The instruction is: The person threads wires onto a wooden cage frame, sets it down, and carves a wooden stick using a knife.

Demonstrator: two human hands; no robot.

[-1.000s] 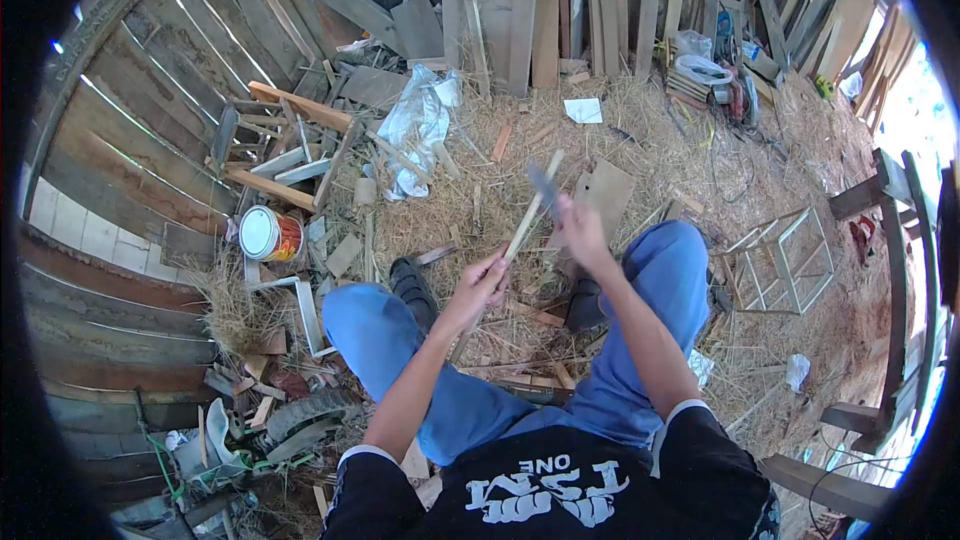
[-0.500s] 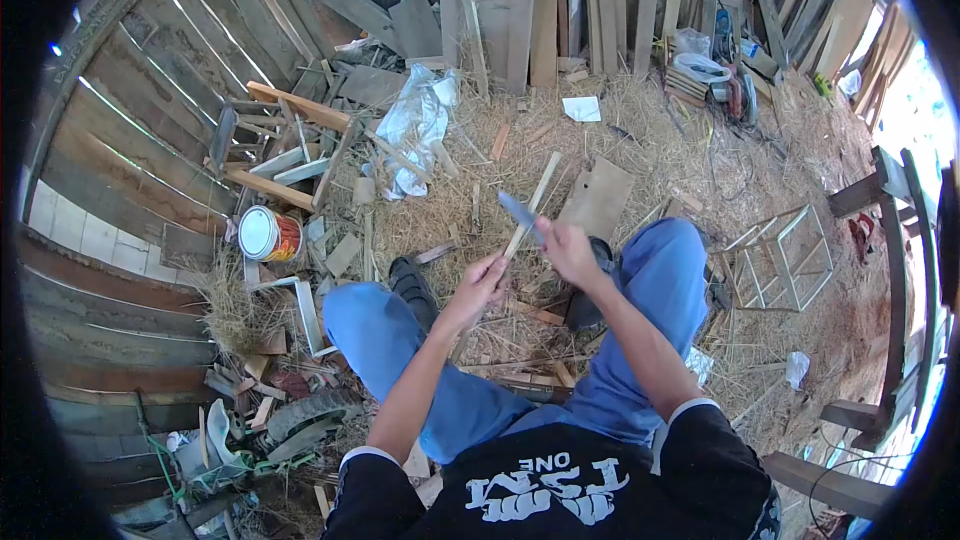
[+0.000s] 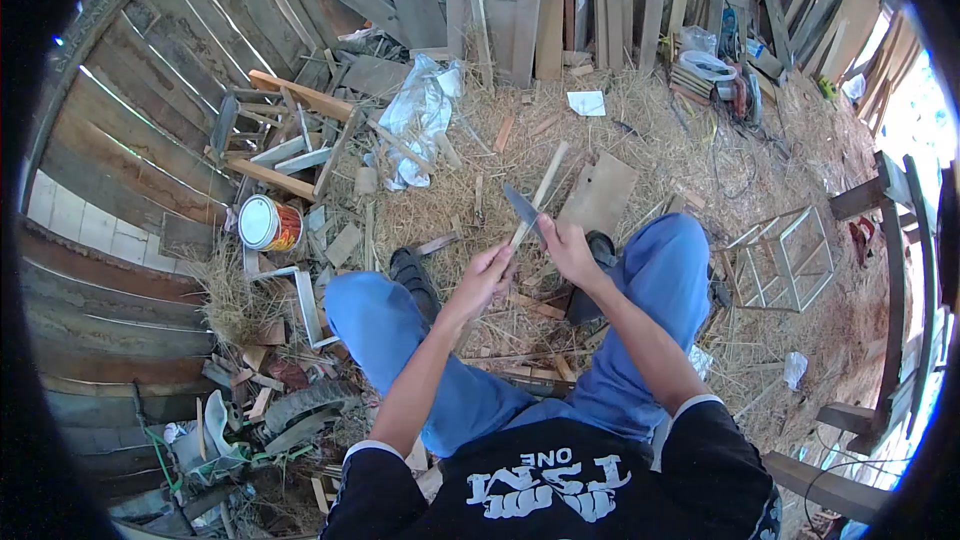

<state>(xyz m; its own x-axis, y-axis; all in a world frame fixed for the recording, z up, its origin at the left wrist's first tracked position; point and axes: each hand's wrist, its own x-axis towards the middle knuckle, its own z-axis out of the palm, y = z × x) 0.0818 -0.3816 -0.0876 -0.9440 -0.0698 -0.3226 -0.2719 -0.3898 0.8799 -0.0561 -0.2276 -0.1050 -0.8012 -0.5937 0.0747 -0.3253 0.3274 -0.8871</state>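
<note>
Between my knees, my left hand (image 3: 484, 280) is closed round the lower part of a thin pale wooden stick (image 3: 547, 176), which slants up and away to the right. My right hand (image 3: 568, 250) grips a knife whose handle is hidden in the fingers. The broad grey knife blade (image 3: 520, 204) points up and left and crosses the stick just above my left hand. A flat brown board (image 3: 600, 194) lies on the floor beyond my right hand.
Straw and shavings cover the floor. A paint can (image 3: 268, 224) and a pile of scrap wood (image 3: 290, 145) stand at the left. To the right is a thin wooden frame (image 3: 782, 258). Planks (image 3: 500, 10) lean at the back, near a plastic bag (image 3: 418, 115).
My right hand and the knife have shifted slightly down along the stick, and the blade is tilted more steeply. My left hand keeps its hold.
</note>
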